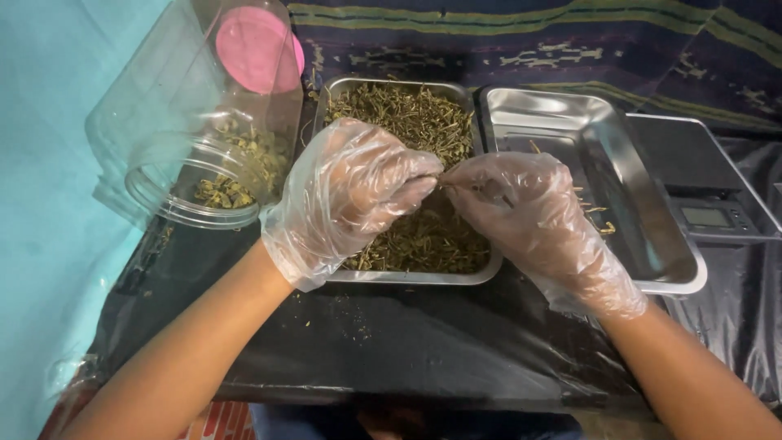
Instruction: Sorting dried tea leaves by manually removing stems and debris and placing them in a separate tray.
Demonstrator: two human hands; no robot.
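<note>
1. Plastic gloves on both hands, thin and loose. The left hand (350,191) and the right hand (525,204) meet over the steel tray (411,277), fingertips touching, both pinched narrow on one thin dry stem (444,181) held between them.
2. Risk one, as I judge it: the stem is brittle-looking and the pull comes from both ends, so it could snap and drop bits back into the heap below.
3. Risk two: baggy glove film at the fingertips could fold into the pinch, and the stem may slide out of the grip.
4. Risk three: the clear jar (195,138) lies tilted on its side at the left, mouth open toward the person. A nudge from the left forearm could roll it and spill it onto the black surface (407,342).
5. Containers now. The steel tray under the hands is filled with dried herbs (407,114), greenish-brown and tangled.
6. The second tray (676,277), just right of it and touching or nearly so, is almost bare, with only a few stray stems near the right hand.
7. The jar holds a small pile of dried leaf pieces near its mouth; its pink lid (257,49) shows behind it.
8. A scale (709,216) sits at far right, nothing on it.
</note>
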